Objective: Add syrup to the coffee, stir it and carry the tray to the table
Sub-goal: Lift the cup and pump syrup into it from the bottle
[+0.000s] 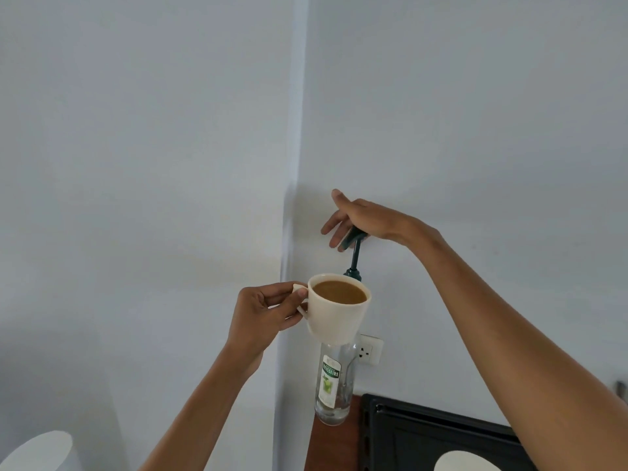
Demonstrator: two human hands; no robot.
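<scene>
Left grip: pinching handle of cream ceramic cup of coffee, raised under spout to catch syrup | Right grip: fingers spread, palm pressing dark green pump atop clear glass syrup bottle | Black tray: on worktop, lower right.

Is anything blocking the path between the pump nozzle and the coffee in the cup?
Nothing visible. The cup is held by the left hand below the pump head, which the right hand presses; the coffee is uncovered.
</scene>
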